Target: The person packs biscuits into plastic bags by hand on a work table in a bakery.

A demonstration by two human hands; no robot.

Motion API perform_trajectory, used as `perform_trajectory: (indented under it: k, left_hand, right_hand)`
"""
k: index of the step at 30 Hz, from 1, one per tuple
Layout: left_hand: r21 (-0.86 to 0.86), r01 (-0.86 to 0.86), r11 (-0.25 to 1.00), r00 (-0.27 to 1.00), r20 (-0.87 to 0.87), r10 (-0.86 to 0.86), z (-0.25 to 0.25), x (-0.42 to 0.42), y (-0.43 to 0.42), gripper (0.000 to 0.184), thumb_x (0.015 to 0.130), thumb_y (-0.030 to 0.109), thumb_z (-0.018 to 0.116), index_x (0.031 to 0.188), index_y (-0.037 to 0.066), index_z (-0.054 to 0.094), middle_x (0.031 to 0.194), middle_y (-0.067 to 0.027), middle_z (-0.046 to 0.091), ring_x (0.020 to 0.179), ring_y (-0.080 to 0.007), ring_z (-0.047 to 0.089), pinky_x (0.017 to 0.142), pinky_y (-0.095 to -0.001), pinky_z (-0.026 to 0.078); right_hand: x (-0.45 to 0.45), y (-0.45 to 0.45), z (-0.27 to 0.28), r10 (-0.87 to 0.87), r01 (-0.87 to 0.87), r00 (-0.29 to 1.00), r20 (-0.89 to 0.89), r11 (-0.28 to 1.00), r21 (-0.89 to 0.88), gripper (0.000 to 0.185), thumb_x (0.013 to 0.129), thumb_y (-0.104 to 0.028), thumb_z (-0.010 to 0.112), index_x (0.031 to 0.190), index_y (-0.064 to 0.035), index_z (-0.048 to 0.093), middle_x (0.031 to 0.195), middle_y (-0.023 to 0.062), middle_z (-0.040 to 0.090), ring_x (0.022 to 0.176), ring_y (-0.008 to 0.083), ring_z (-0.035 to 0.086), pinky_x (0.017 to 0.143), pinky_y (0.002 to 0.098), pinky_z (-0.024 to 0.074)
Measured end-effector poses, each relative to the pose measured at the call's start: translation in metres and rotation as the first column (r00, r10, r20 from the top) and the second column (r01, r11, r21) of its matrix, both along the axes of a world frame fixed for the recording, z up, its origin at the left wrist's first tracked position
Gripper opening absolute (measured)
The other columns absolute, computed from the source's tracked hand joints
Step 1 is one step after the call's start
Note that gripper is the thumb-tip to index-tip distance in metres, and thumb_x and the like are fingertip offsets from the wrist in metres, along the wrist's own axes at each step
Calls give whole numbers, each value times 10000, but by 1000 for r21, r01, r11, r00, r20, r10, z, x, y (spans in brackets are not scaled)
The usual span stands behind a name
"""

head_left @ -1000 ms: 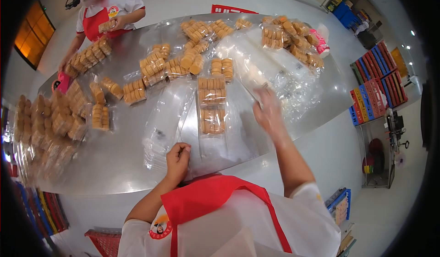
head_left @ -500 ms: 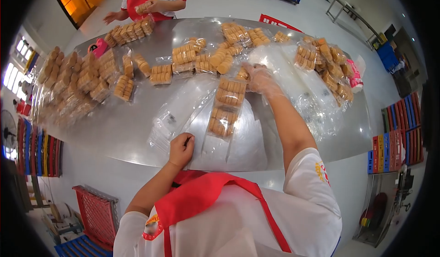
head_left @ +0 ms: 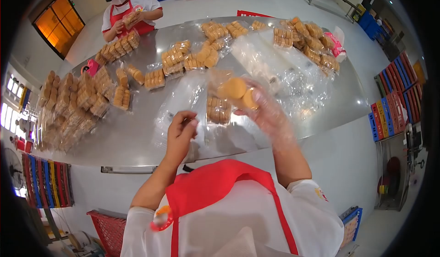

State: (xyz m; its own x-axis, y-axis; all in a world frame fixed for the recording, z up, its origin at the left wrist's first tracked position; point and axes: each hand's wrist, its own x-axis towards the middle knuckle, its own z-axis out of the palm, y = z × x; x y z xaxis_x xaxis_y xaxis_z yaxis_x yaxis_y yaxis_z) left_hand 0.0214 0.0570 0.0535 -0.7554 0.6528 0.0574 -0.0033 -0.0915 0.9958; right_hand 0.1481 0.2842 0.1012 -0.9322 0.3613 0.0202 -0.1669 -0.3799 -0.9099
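My right hand [head_left: 268, 117], in a clear glove, grips a pack of round biscuits [head_left: 236, 90] and holds it above the table's middle. The pack's round ends face up and blur slightly. Below it lies another clear biscuit pack [head_left: 218, 110] on flat plastic film. My left hand [head_left: 182, 131] is bare and hovers over the near side, its fingers bent and apart from the thumb, holding nothing. Flat clear bags [head_left: 176, 106] lie beyond it. More clear bags [head_left: 293, 80] spread out to the right of my right hand.
Biscuit packs are heaped on the metal table [head_left: 137, 142] at left [head_left: 68, 106] and back right [head_left: 311, 41]. Across the table a co-worker [head_left: 130, 14] holds a pack. A pink tape dispenser [head_left: 90, 67] lies near them. Stacked crates [head_left: 389, 115] stand at right.
My right hand has lifted the biscuit pack from beside the row and brought it nearer to me. My left hand has risen and its fingers have loosened. The view has shifted.
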Motion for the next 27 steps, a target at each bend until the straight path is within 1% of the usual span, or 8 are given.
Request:
perform_trajectory:
  k: [2,5,7,10,13,19,24,27]
  left_hand:
    - [181,207,961,978,-4,-210,41,13,2,434,930,154,617,1293,10,427,1145,-112,526,795,-146,577,658,-285,491]
    - [206,230,951,965,76,-250,71,24,-3,609,899,127,670,1376,24,306,1308,-107,408,900,-139,554,712,-285,533]
    - [216,237,947,966,55,-254,73,22,-8,630,890,84,673,1385,38,285,1303,-99,413,954,-151,564,729,-293,546]
    - [252,268,930,955,58,-291,79,28,-15,619,896,49,653,1390,49,280,1316,-98,411,1015,-163,567,734,-295,547]
    - [282,304,910,945,28,-325,85,30,-21,614,901,12,628,1400,54,273,1334,-99,408,1070,-177,566,753,-302,550]
    - [315,352,881,934,-53,-354,91,32,-30,642,911,-11,600,1444,50,247,1378,-110,395,1130,-197,554,820,-329,547]
    - [478,291,829,935,43,-353,98,35,-31,739,894,84,668,1478,49,217,1383,-128,430,1185,-231,542,942,-377,511]
    - [258,211,943,960,127,-250,92,24,-30,773,877,217,719,1477,56,260,1340,-129,492,1217,-257,539,999,-404,481]
  right_hand:
    - [6,-38,6,-4,7,999,-38,995,98,749,958,-529,549,1465,-12,363,1385,183,477,1261,265,492,994,418,446]
    - [13,-73,14,-7,27,996,-94,978,207,799,975,-582,476,1483,13,315,1450,173,422,1332,262,428,1091,405,361]
    - [17,-85,18,-11,26,993,-120,991,128,829,977,-612,434,1497,15,283,1487,150,389,1404,267,356,1162,411,274]
    - [27,-97,35,4,6,992,-125,997,82,837,979,-629,400,1501,15,278,1514,153,355,1422,271,329,1162,414,276]
    - [33,-101,42,-57,87,992,-108,951,296,821,987,-615,390,1503,12,274,1528,153,335,1430,275,315,1168,417,267]
    - [31,-116,37,-124,148,985,-122,966,211,672,1039,-500,360,1463,20,359,1482,150,389,1385,274,375,1136,379,312]
    - [19,-120,22,-265,332,929,-258,903,271,598,969,-264,607,1466,-24,377,1422,136,439,1334,257,429,1118,379,341]
    - [16,-128,24,-254,367,893,-371,889,275,687,856,-80,737,1454,-41,402,1380,121,472,1294,232,459,1091,373,372]
